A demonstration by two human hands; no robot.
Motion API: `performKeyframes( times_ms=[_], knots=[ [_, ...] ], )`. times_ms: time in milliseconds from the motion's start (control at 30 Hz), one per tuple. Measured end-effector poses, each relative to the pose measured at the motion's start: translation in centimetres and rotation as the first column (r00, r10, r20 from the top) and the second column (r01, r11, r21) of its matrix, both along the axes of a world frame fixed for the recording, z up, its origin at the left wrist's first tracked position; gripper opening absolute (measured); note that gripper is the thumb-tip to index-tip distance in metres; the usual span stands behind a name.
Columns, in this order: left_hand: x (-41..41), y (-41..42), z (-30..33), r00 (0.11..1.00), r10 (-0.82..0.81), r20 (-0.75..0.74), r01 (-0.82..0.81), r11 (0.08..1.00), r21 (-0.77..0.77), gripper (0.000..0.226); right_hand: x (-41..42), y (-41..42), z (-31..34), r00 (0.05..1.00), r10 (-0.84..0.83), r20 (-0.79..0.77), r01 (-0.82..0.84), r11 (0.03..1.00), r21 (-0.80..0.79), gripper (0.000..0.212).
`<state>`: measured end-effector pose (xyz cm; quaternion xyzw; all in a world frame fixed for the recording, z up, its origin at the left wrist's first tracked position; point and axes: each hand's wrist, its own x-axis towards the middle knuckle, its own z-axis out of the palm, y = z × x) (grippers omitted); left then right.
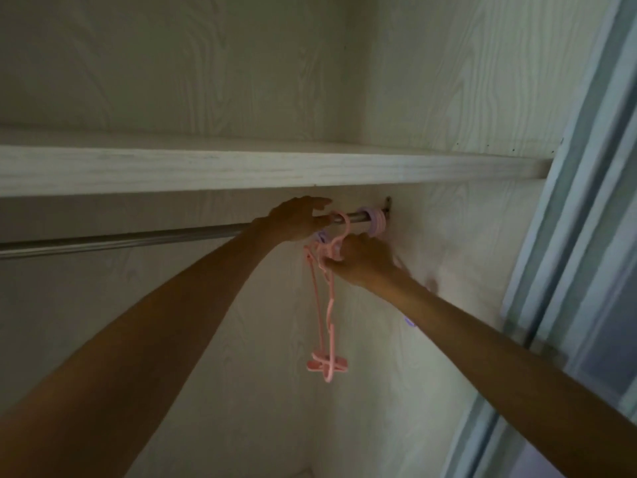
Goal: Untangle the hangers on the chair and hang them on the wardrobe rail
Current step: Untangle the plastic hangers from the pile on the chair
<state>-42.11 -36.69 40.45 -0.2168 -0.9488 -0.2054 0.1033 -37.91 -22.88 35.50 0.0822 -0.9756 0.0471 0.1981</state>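
A metal wardrobe rail runs under a pale shelf. A pink hanger hangs edge-on, its hook over the rail near the right end. My right hand grips the pink hanger just below its hook. My left hand rests on the rail beside the hook, fingers extended; a lilac piece shows under it. Several pink and lilac hanger hooks sit bunched on the rail against the right wall bracket. The chair is out of view.
The shelf edge lies close above the rail. The wardrobe side wall stands right of the bracket, and a sliding door frame runs down the right side.
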Motion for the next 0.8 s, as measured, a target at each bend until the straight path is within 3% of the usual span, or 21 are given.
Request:
performKeyframes(
  times_ms=[167,300,533,800],
  knots=[
    [-0.8,2.4,-0.8,0.993,0.033,-0.113,-0.033,0.999,0.004,0.030,-1.4,0.2,-1.6,0.995,-0.040,-0.095,0.040,0.999,-0.003,0.029],
    [-1.1,3.4,-0.8,0.990,0.073,-0.124,-0.071,0.997,0.017,0.032,-1.3,1.3,-1.9,0.980,-0.024,-0.197,0.025,1.000,0.006,0.023],
    [-1.4,5.2,-0.2,0.990,0.044,-0.132,-0.050,0.998,-0.046,0.034,-1.4,4.0,-1.8,0.967,-0.136,-0.213,0.150,0.987,0.051,0.019],
    [-1.9,6.6,-0.3,0.990,0.051,-0.129,-0.059,0.997,-0.057,0.044,-2.3,5.7,-0.9,0.979,-0.137,-0.151,0.127,0.989,-0.069,0.043]
  ],
)
